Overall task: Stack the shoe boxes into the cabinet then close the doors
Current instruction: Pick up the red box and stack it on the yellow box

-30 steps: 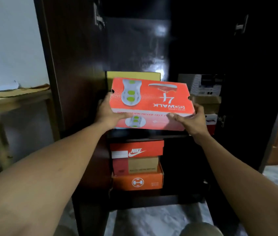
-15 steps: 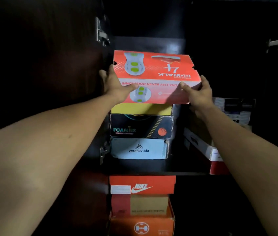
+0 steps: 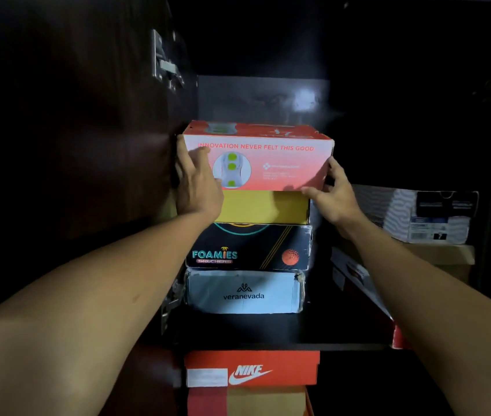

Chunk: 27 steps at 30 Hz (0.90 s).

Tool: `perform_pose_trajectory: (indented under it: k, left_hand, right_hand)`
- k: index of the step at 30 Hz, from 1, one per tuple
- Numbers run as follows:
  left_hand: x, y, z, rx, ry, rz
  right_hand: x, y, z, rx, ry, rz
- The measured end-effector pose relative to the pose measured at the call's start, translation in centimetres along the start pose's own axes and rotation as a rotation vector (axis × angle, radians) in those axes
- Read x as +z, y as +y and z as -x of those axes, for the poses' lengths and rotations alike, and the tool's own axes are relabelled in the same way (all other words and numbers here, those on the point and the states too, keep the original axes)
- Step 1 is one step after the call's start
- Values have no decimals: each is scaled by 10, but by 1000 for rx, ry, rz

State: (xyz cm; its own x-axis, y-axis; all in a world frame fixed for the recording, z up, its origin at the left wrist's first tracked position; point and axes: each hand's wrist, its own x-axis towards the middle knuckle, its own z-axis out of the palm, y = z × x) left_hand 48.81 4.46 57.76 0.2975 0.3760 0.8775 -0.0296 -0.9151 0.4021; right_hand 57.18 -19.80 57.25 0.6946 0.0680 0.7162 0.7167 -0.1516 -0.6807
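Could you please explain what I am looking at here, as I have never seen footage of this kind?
There is no machine here: a person works with bare hands. The picture comes from a wide-angle camera worn on the head, looking forward and down along both arms into a dark, open cabinet. The left hand and the right hand hold the two ends of an orange shoe box. It seems to sit on top of a stack: a yellow box, a black box, then a pale blue box on a shelf. Below the shelf is a red box. A grey-and-white box tops another pile to the right.
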Motion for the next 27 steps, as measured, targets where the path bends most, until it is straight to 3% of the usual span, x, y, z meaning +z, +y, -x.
perform_pose_trajectory:
  k: [9, 18, 27]
  left_hand:
    - [37, -33, 3, -9, -382, -124]
    - [44, -26, 0, -28, -339, -207]
    - [2, 1, 10, 19, -429, -86]
  right_hand:
    - [27, 22, -35, 105, -120, 235]
    - [22, 15, -37, 121, -233, 320]
    - [-10, -24, 11, 175, -85, 140]
